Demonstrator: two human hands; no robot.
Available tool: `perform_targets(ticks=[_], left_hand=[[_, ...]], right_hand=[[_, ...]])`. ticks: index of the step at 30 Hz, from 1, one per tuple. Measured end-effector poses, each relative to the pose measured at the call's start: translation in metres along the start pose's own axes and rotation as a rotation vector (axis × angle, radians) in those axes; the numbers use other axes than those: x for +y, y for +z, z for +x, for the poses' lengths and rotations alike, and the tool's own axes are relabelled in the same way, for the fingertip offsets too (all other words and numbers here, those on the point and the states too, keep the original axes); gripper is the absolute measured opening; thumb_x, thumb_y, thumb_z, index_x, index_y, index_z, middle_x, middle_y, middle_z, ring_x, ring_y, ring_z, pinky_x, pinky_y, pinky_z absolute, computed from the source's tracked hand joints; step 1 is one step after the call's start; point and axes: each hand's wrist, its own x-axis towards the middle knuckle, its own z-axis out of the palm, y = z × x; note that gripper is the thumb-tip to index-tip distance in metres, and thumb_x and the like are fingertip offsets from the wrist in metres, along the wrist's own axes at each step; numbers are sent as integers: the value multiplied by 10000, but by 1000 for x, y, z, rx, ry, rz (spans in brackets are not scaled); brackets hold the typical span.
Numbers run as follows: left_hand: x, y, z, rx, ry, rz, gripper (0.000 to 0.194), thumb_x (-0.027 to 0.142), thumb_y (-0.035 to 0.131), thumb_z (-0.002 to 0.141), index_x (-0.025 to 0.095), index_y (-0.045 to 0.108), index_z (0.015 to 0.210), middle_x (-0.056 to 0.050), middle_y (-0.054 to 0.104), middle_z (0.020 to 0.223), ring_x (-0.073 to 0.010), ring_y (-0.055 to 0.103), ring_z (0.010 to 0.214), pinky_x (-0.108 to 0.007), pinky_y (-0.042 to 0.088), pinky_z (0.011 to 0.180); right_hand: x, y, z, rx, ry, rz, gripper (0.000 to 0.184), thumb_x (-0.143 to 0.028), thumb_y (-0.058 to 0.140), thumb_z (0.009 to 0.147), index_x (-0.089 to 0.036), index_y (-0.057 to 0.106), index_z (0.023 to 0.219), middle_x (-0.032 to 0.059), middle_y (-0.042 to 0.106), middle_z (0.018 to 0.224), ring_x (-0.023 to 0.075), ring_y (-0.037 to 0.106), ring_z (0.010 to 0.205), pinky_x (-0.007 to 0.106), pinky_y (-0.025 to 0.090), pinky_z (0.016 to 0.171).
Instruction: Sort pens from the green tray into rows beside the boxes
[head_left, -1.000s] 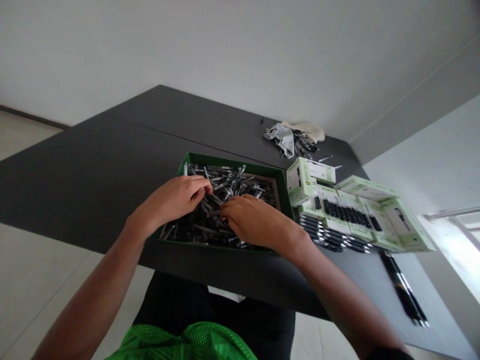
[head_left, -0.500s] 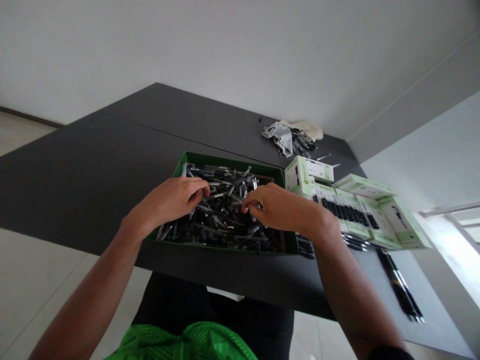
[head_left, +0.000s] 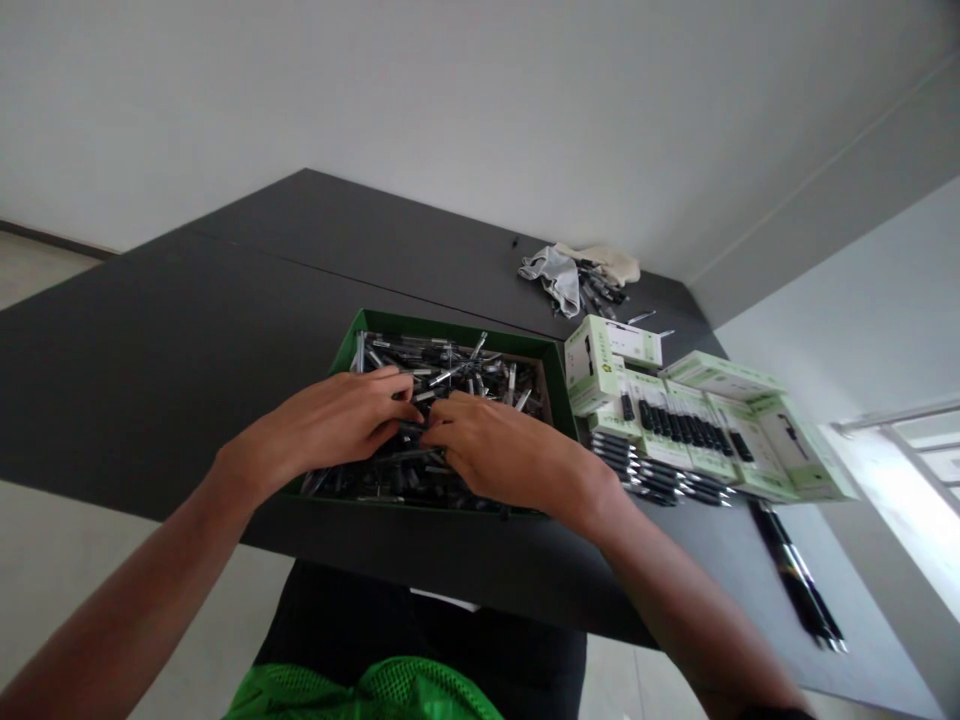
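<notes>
A green box (head_left: 566, 390) full of loose black and clear pens (head_left: 480, 370) sits in front of me on the dark table. My left hand (head_left: 360, 410) reaches over the box's left side, fingers curled and closed among the pens. From the right, my right hand (head_left: 487, 440) comes in over the middle, its thumb and fingers pinched together. The fingertips of both hands are close to each other. Whatever lies between them is hidden by the fingers and the dark pens.
Light green pen cartons (head_left: 592, 365) stand right of the box, with a row of black pens (head_left: 686, 425) laid on them. Stacked pens (head_left: 645, 475) lie before them. Farther back are crumpled gloves (head_left: 555, 275) over more pens. Larger black pens (head_left: 802, 580) rest at far right.
My right hand has moved left and slightly down, close to my left hand. My left hand has shifted slightly left and down. The stacked pens by the cartons now show more fully.
</notes>
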Motion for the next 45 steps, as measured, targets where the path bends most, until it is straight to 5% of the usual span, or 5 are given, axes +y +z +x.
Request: perform_targets(ticks=[6,18,26,36,45], left_hand=[[2,-4,2,-117,48,-5,320,107,576,1012,305,823,1062,-38,666,1107,-214,621,1074,-334,471,873],[2,-3,2,-122,58,-23,313,120,607,993,255,817,804,-42,702,1037,-223,596,1072,-331,471,834],[0,-2,1,-107,67,-50,303,121,603,986,252,811,808,-47,700,1028,-230,609,1069,-333,483,839],[1,-1,0,-64,57,-50,272,104,630,960,228,819,809,-55,726,1063,-232,661,1066,-354,522,897],[1,-2,-1,-57,60,-61,291,109,604,971,230,816,812,-59,739,1093,-264,670,1118,-401,535,945]], right_hand=[[5,14,4,-81,122,51,379,-8,475,983,-113,741,1232,146,777,1207,223,732,1121,355,552,997],[2,19,16,-149,284,20,401,-107,440,1042,-158,739,1304,142,776,1249,293,743,1165,400,571,940],[-6,19,20,-144,405,-95,341,-128,444,1053,-130,784,1070,137,809,1046,298,793,998,345,568,766],[3,19,28,-69,393,-153,272,-151,493,1076,-209,758,1104,73,815,1012,245,793,934,303,533,742],[4,21,40,-110,428,-225,356,-180,437,1093,-183,789,1044,152,807,958,283,798,968,335,572,805]])
